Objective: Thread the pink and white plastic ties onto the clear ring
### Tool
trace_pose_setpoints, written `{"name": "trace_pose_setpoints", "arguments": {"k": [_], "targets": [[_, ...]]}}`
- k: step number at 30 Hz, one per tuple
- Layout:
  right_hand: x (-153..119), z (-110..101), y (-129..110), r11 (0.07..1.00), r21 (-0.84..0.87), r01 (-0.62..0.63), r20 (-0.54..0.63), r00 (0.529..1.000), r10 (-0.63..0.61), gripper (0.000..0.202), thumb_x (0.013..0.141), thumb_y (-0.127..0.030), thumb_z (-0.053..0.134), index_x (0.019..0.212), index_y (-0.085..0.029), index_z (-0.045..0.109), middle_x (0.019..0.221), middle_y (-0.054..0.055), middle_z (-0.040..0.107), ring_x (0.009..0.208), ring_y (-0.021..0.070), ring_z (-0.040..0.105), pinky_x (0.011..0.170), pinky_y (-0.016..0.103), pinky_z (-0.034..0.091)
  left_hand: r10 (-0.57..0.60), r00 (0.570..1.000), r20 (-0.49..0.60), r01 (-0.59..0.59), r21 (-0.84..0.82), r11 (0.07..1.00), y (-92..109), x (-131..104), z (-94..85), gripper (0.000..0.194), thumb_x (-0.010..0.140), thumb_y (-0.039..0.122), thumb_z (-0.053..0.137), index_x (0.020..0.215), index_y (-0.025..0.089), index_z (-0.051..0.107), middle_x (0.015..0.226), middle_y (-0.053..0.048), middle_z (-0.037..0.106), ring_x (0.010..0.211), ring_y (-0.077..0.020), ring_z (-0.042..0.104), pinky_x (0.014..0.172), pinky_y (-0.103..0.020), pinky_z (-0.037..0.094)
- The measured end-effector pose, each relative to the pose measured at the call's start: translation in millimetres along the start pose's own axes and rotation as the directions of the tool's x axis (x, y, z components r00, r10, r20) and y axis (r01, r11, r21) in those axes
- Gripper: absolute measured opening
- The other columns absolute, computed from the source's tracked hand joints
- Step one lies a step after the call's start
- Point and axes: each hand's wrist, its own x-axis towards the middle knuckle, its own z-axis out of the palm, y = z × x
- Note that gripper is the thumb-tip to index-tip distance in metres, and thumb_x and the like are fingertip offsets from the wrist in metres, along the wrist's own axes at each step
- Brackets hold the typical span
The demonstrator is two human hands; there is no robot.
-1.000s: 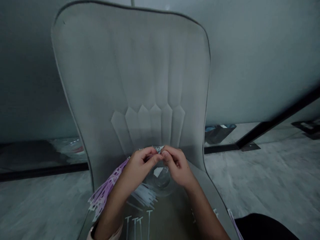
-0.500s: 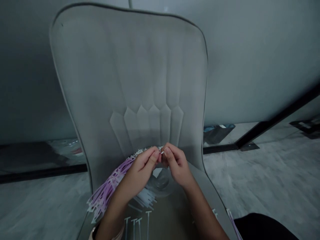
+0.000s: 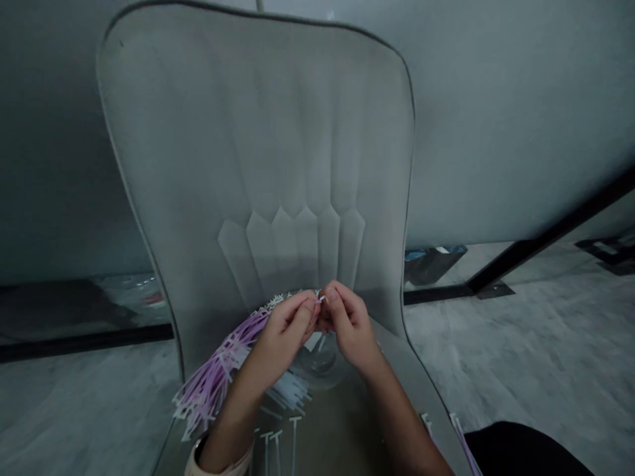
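Above the chair seat, my left hand (image 3: 286,325) and my right hand (image 3: 350,324) meet, both closed in a pinch. A small thin stick (image 3: 321,299), whitish with a pale purple part, shows between the fingertips; the rest of it is hidden. Under the hands sits a clear plastic dish or bag (image 3: 322,380) with a white paper piece (image 3: 312,341). Beside my left forearm lies a bundle of purple sticks (image 3: 211,390) with white T-shaped ends. Translucent whitish sticks (image 3: 290,391) lie partly behind my left wrist.
Several single T-ended sticks (image 3: 294,436) lie on the seat near me. More purple sticks (image 3: 464,439) rest at the seat's right edge. The grey chair backrest (image 3: 278,132) rises behind. A black bar (image 3: 546,228) slants at the right, and a dark bag (image 3: 434,264) stands on the floor.
Both hands stay together with small finger movements. A bit more of the purple part shows between the fingertips. My left forearm has shifted slightly, showing more of its sleeve.
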Motion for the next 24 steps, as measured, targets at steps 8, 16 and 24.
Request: {"name": "trace_pose_setpoints", "arguments": {"k": [8, 16, 24], "targets": [[1.3, 2.0, -0.3, 0.999, 0.045, 0.013, 0.006, 1.0, -0.014, 0.041, 0.094, -0.054, 0.046, 0.068, -0.022, 0.041, 0.053, -0.008, 0.033, 0.044, 0.0092, 0.032, 0.042, 0.023, 0.031, 0.029, 1.0, -0.002, -0.029, 0.02, 0.999, 2.9, 1.5, 0.4, 0.035, 0.087, 0.042, 0.052, 0.063, 0.02, 0.04, 0.056, 0.008, 0.03, 0.046, -0.0066, 0.023, 0.041, -0.019, 0.02], [1.6, 2.4, -4.6, 0.995, 0.098, 0.004, 0.027, 1.0, -0.007, 0.041, 0.093, -0.052, 0.049, 0.067, -0.022, 0.04, 0.053, -0.008, 0.031, 0.044, 0.0085, 0.029, 0.041, 0.021, 0.028, 0.059, 0.998, 0.036, -0.062, 0.08, 0.995, -3.0, -0.7, -4.2, 0.034, 0.093, 0.039, 0.048, 0.066, 0.019, 0.041, 0.059, 0.007, 0.031, 0.05, -0.0078, 0.025, 0.043, -0.02, 0.023], [1.5, 4.9, -5.3, 0.99, 0.142, -0.008, 0.042, 0.999, 0.002, 0.04, 0.093, -0.05, 0.05, 0.067, -0.022, 0.04, 0.053, -0.008, 0.031, 0.044, 0.0084, 0.029, 0.042, 0.022, 0.028, 0.034, 0.999, 0.013, -0.035, 0.023, 0.999, 6.3, -2.3, -1.9, 0.031, 0.091, 0.034, 0.048, 0.065, 0.019, 0.04, 0.06, 0.006, 0.033, 0.053, -0.0083, 0.026, 0.046, -0.018, 0.027]]}}
